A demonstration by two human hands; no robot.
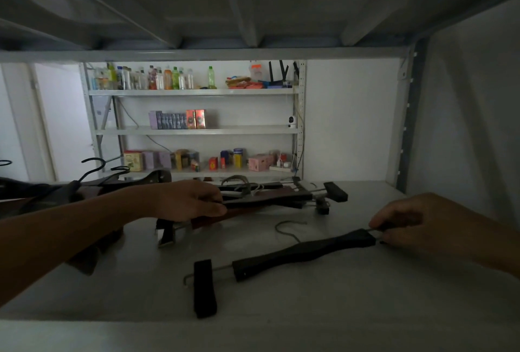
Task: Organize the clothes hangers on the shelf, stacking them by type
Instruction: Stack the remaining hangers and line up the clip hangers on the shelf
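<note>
On the grey shelf (pixel 281 301) lies a black clip hanger (pixel 304 251), its wire hook curling toward the back and one clip (pixel 204 288) at its near left end. My right hand (pixel 405 222) grips the hanger's right end. Further back, my left hand (pixel 191 201) is closed on a pile of dark wooden clip hangers (pixel 281 197). A second heap of dark hangers with black hooks (pixel 92 171) sits at the far left, partly behind my left forearm.
The shelf above hangs low overhead. A grey upright post (pixel 413 115) bounds the right side. Behind, a white rack (pixel 197 130) holds bottles and boxes. A loose clip (pixel 166 235) lies under the middle pile.
</note>
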